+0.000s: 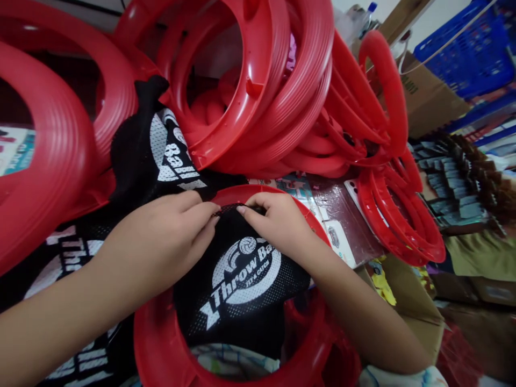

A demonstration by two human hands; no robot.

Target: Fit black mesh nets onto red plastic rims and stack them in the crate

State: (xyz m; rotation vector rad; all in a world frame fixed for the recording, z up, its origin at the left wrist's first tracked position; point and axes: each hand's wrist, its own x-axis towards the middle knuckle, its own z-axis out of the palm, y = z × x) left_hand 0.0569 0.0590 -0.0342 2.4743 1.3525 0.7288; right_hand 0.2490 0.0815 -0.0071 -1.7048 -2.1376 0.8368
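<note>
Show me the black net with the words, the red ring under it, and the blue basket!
black net (242, 279), head view, on its white printed logo.
red ring (161, 349), head view, on its lower left rim.
blue basket (467, 48), head view, on its side wall.

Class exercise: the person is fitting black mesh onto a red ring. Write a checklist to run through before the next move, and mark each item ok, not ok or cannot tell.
1. Both hands on the mesh edge: ok. The left hand and right hand pinch the black mesh net at the far rim.
2. Red ring lies under the net: ok.
3. Printed logo faces up: ok.
4. Net hooked on the near rim: cannot tell.
5. Room to work: not ok; the pile of red rings crowds close behind.
</note>
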